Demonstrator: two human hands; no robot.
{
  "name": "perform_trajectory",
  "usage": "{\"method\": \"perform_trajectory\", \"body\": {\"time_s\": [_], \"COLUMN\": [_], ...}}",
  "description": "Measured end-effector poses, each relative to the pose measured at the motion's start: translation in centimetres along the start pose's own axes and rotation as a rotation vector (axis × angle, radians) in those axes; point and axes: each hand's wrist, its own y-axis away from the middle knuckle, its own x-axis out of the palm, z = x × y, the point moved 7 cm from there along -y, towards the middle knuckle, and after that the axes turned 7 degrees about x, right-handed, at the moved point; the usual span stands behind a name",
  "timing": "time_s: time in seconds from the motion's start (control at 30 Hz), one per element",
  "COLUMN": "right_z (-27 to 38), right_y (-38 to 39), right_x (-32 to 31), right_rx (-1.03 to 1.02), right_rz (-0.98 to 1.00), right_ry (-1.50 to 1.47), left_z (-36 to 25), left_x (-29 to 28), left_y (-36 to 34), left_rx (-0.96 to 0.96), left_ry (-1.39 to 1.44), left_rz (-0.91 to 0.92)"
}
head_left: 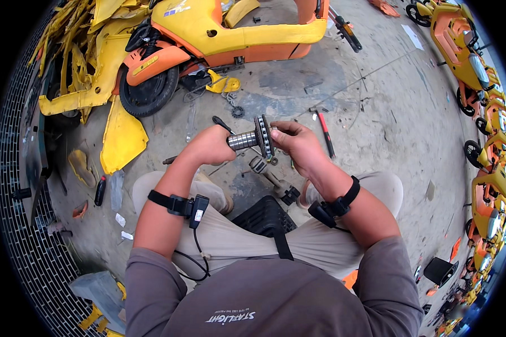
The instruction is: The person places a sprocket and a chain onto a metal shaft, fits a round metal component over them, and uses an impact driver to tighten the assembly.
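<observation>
Both my hands are raised in front of my lap around one steel part. It is a shiny, grooved metal shaft [243, 141] with a dark disc [263, 137] across its right end, its edge ringed with chain-like rollers or teeth. My left hand [212, 146] is closed round the shaft's left end. On the disc's right side, my right hand [298, 145] pinches the end of the part with thumb and fingers. Below them, between my feet, a greasy rod-like metal part [272, 175] lies on the floor. Just behind is a black-handled tool [221, 123], partly hidden.
A red-handled hammer [325, 133] lies right of my hands. Ahead stands a yellow and orange scooter [236, 39], with yellow body panels [104, 62] heaped at its left. A small gear ring [238, 112] is nearby. Parked scooters [458, 48] line the right side.
</observation>
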Motion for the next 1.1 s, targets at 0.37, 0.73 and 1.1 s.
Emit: {"method": "perform_trajectory", "body": {"time_s": [0.37,0.73,1.1], "right_z": [-0.8,-0.9,-1.1], "right_y": [-0.3,0.2,0.1], "right_x": [-0.7,-0.4,-0.5], "right_rx": [-0.076,-0.101,-0.164], "right_rz": [-0.056,-0.119,-0.205], "right_ry": [-0.053,-0.112,-0.145], "left_z": [0.6,0.3,0.4], "left_x": [1.4,1.5,2.2], "left_y": [-1.2,-1.2,-2.0], "left_rx": [-0.029,-0.06,-0.067], "left_ry": [0.072,0.112,0.152], "left_rz": [0.04,0.065,0.062]}}
